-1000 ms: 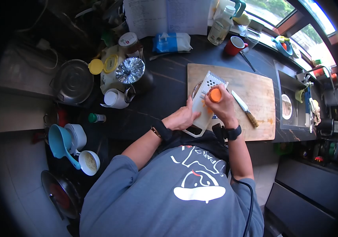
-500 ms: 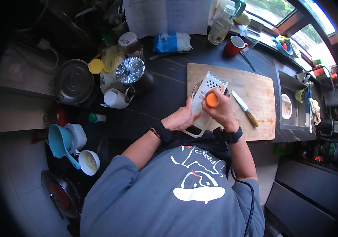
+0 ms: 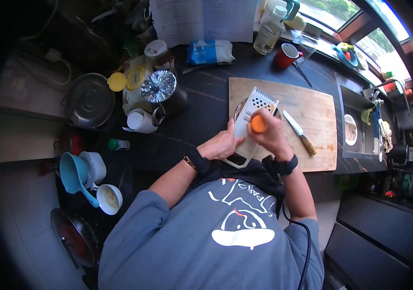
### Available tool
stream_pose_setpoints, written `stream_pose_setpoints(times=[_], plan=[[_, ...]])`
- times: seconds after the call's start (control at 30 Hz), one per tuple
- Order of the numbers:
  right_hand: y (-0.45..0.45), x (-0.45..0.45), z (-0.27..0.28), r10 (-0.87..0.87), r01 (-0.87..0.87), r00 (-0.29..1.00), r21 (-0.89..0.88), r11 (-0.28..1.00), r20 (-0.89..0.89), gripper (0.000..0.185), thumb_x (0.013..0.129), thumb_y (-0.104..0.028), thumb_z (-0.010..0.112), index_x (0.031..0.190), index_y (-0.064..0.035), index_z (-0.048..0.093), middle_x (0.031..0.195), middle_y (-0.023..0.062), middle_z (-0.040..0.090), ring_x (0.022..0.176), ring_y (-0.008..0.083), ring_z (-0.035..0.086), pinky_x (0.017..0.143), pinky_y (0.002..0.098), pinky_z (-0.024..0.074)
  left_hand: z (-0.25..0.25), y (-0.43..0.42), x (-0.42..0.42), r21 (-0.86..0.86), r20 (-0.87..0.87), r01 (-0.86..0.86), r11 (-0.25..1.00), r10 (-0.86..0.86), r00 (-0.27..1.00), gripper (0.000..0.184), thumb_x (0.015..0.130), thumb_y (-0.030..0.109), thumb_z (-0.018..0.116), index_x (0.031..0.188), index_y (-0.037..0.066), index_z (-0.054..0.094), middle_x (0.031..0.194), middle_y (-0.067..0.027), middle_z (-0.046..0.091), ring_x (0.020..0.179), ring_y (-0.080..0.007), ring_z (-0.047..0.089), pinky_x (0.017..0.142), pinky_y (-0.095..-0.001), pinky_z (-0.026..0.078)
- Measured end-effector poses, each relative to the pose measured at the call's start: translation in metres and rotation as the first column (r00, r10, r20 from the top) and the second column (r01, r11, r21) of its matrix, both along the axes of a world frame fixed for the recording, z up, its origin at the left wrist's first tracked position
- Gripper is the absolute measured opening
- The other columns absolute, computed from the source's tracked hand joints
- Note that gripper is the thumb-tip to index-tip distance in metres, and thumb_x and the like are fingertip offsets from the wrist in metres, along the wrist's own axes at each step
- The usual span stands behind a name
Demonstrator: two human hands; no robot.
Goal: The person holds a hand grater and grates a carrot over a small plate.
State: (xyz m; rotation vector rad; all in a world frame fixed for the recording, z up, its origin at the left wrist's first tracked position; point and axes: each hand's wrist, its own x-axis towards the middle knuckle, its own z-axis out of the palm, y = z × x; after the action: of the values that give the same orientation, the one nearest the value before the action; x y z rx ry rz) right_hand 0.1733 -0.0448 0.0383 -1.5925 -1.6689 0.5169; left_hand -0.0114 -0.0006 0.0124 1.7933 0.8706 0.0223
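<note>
A white flat grater [image 3: 259, 100] lies slanted over a bowl [image 3: 239, 110] at the left part of the wooden cutting board [image 3: 313, 111]. My left hand [image 3: 221, 144] grips the grater's left edge near its handle. In my right hand [image 3: 272, 135] is an orange carrot piece [image 3: 257, 124], pressed against the grater's face. Most of the bowl is hidden under the grater and my hands. To the right of my right hand, a knife [image 3: 299, 132] with a brown handle rests on the board.
A foil-topped pot [image 3: 159, 87], a white cup [image 3: 140, 121] and a green-capped jar [image 3: 118, 144] stand left. Behind are a blue-white packet [image 3: 210, 52], a glass bottle [image 3: 270, 31] and a red mug [image 3: 287, 55]. The sink [image 3: 358, 123] is at the right.
My right hand and the carrot piece have moved slightly left and down along the grater. My left hand and the grater have stayed nearly in place.
</note>
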Motion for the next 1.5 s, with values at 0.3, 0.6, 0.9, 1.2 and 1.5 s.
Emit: stream_pose_setpoints(times=[0.3, 0.6, 0.9, 1.2, 1.5], plan=[[0.005, 0.004, -0.001, -0.041, 0.04, 0.999, -0.021, 0.999, -0.036, 0.027, 0.074, -0.018, 0.072, 0.092, -0.0044, 0.058, 0.08, 0.0185, 0.066, 0.076, 0.0359, 0.067, 0.068, 0.0386, 0.0543, 0.003, 0.001, -0.002, -0.008, -0.009, -0.003, 1.0, 0.003, 1.0, 0.082, 0.099, 0.028, 0.047, 0.142, -0.015, -0.007, 0.112, -0.04, 0.056, 0.107, -0.0467, 0.059, 0.094, -0.0424, 0.046], [0.02, 0.022, -0.006, -0.107, 0.108, 0.99, 0.003, 0.994, -0.091, 0.027, 0.074, -0.018, 0.072, 0.092, -0.0031, 0.059, 0.076, 0.0166, 0.065, 0.071, 0.0296, 0.068, 0.066, 0.0366, 0.0533, -0.005, 0.0, -0.002, 0.025, 0.033, -0.004, 1.0, 0.003, 0.999, 0.081, 0.099, 0.029, 0.046, 0.141, -0.018, -0.004, 0.111, -0.0404, 0.056, 0.106, -0.0466, 0.06, 0.094, -0.0421, 0.046], [0.028, 0.028, -0.006, -0.229, 0.23, 0.969, -0.001, 0.973, -0.095, 0.028, 0.073, -0.017, 0.073, 0.094, -0.0036, 0.059, 0.077, 0.0158, 0.065, 0.073, 0.0297, 0.068, 0.067, 0.0358, 0.0541, -0.015, -0.002, -0.002, 0.02, 0.058, 0.006, 1.0, -0.008, 0.998, 0.08, 0.099, 0.029, 0.045, 0.141, -0.018, -0.004, 0.11, -0.0411, 0.056, 0.105, -0.0462, 0.06, 0.094, -0.0421, 0.046], [0.016, 0.016, -0.005, -0.185, 0.187, 0.978, 0.013, 0.982, -0.096, 0.026, 0.075, -0.018, 0.073, 0.092, -0.0037, 0.059, 0.076, 0.0167, 0.065, 0.071, 0.0305, 0.068, 0.065, 0.0364, 0.0537, -0.018, -0.002, -0.003, 0.013, 0.005, 0.016, 1.0, -0.016, 1.0, 0.08, 0.099, 0.03, 0.045, 0.142, -0.016, -0.005, 0.111, -0.04, 0.056, 0.105, -0.046, 0.06, 0.094, -0.0419, 0.046], [0.001, 0.006, -0.002, -0.072, 0.071, 0.996, -0.02, 0.997, -0.059, 0.027, 0.075, -0.018, 0.073, 0.092, -0.0043, 0.059, 0.078, 0.0164, 0.066, 0.074, 0.0313, 0.068, 0.068, 0.0361, 0.0542, -0.002, 0.0, -0.003, 0.009, -0.012, 0.029, 1.0, -0.029, 1.0, 0.08, 0.098, 0.027, 0.046, 0.142, -0.015, -0.005, 0.111, -0.0396, 0.057, 0.105, -0.0461, 0.06, 0.093, -0.0426, 0.047]])
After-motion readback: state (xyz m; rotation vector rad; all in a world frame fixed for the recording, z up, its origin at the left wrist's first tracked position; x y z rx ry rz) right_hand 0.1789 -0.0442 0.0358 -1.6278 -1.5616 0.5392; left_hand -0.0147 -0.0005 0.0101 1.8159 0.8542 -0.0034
